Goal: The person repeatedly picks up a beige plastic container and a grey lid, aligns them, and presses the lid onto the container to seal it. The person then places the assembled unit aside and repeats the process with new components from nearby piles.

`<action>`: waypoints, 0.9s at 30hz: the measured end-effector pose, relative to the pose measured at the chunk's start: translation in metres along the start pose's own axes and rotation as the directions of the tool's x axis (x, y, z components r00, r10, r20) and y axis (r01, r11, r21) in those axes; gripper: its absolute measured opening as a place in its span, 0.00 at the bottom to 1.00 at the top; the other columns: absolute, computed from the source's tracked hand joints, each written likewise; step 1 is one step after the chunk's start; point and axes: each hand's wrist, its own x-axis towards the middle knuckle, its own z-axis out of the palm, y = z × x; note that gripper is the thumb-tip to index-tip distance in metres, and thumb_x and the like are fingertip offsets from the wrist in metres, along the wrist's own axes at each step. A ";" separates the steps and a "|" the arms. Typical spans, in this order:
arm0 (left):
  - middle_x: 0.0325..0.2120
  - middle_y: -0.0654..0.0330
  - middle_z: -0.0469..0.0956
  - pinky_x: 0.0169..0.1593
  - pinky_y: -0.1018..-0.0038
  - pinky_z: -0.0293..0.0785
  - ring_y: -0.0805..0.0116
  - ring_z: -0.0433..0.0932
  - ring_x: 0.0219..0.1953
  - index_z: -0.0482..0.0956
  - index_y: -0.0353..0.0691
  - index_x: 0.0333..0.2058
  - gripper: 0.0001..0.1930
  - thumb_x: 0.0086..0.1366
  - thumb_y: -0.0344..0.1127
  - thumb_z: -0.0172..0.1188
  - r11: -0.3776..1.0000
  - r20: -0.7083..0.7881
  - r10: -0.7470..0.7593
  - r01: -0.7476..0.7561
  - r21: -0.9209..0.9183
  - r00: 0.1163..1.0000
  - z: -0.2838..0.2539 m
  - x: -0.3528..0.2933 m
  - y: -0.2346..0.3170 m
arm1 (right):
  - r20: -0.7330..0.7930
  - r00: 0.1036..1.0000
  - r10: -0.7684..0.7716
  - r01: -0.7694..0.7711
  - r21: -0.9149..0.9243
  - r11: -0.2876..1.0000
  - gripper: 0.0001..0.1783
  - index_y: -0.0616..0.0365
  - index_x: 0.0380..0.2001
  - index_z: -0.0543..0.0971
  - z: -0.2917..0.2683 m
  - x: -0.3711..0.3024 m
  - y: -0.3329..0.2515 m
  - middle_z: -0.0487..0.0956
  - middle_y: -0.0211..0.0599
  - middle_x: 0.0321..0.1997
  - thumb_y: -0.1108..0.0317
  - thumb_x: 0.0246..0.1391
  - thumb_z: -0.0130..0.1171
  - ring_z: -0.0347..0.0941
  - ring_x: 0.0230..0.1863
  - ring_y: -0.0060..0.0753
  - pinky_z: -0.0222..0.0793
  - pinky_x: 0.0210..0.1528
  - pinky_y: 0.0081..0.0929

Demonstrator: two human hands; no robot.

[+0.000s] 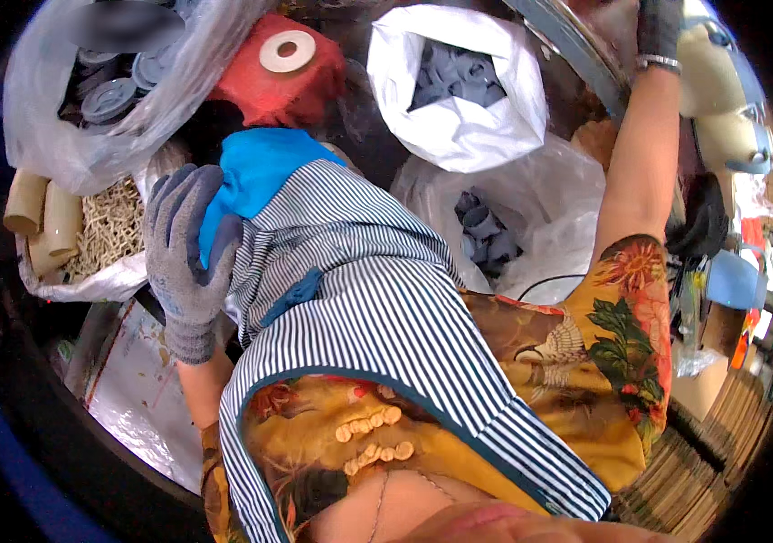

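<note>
My left hand (183,258), in a grey knit glove, curls its fingers around the edge of a bright blue cloth-like thing (255,172) that lies at the top of my striped apron (377,308). My right arm reaches up to the top right. My right hand (658,25), in a dark grey glove with a metal band at the wrist, is cut off by the frame's top edge next to a curved metal rim (576,50). Whether it holds anything is hidden.
A white sack (481,136) and a clear bag (549,195) both hold grey plastic tube pieces. At the upper left, a clear bag (61,136) holds grey round caps. A red block with a white ring (285,52) lies at top centre. Cardboard tubes (42,217) lie at left.
</note>
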 end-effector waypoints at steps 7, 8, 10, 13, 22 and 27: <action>0.51 0.51 0.76 0.62 0.56 0.62 0.49 0.72 0.56 0.76 0.37 0.52 0.22 0.58 0.33 0.63 0.989 0.054 -0.143 0.142 0.033 0.988 0.020 -0.017 -0.015 | 0.608 0.791 -0.061 -0.608 0.793 0.016 0.16 0.60 0.46 0.80 -0.164 -0.103 -0.155 0.82 0.34 0.42 0.61 0.59 0.59 0.76 0.45 0.30 0.71 0.49 0.29; 0.51 0.50 0.76 0.62 0.56 0.63 0.49 0.72 0.56 0.76 0.37 0.52 0.22 0.58 0.33 0.63 0.986 0.055 -0.167 0.166 0.021 0.984 0.022 -0.025 -0.019 | 0.778 0.511 -0.367 -0.788 0.594 0.161 0.18 0.60 0.47 0.80 -0.184 -0.133 -0.172 0.82 0.35 0.44 0.59 0.60 0.58 0.76 0.46 0.29 0.70 0.51 0.27; 0.50 0.50 0.76 0.62 0.57 0.63 0.49 0.72 0.55 0.77 0.37 0.52 0.21 0.58 0.33 0.62 0.969 0.083 -0.246 0.248 -0.007 0.966 0.013 -0.029 -0.010 | 0.747 -0.019 -0.664 -0.804 0.383 0.454 0.19 0.62 0.44 0.82 -0.181 -0.208 -0.201 0.83 0.34 0.45 0.58 0.59 0.59 0.76 0.44 0.28 0.71 0.50 0.28; 0.50 0.50 0.76 0.61 0.57 0.64 0.49 0.72 0.55 0.77 0.37 0.51 0.21 0.58 0.34 0.62 0.939 0.109 -0.343 0.343 0.020 0.933 0.016 -0.037 -0.003 | 0.852 0.071 -0.519 -0.225 0.521 0.823 0.29 0.53 0.51 0.79 -0.080 -0.399 -0.238 0.81 0.50 0.49 0.45 0.53 0.57 0.78 0.47 0.49 0.71 0.52 0.40; 0.50 0.54 0.76 0.64 0.54 0.61 0.52 0.72 0.56 0.76 0.41 0.53 0.23 0.58 0.38 0.63 0.973 0.292 -0.156 0.096 0.208 0.944 0.028 -0.028 0.005 | 0.899 -0.075 -0.432 -0.112 0.423 0.899 0.41 0.48 0.66 0.64 -0.049 -0.503 -0.258 0.65 0.42 0.68 0.40 0.52 0.54 0.63 0.66 0.46 0.56 0.68 0.40; 0.49 0.53 0.77 0.63 0.56 0.62 0.52 0.72 0.55 0.76 0.41 0.53 0.24 0.57 0.39 0.64 0.992 0.297 -0.109 0.083 0.098 0.949 0.035 -0.020 -0.006 | 0.510 -0.334 -0.793 -0.168 0.795 0.583 0.30 0.52 0.50 0.80 -0.068 -0.368 -0.241 0.80 0.40 0.51 0.46 0.47 0.65 0.75 0.51 0.43 0.67 0.58 0.36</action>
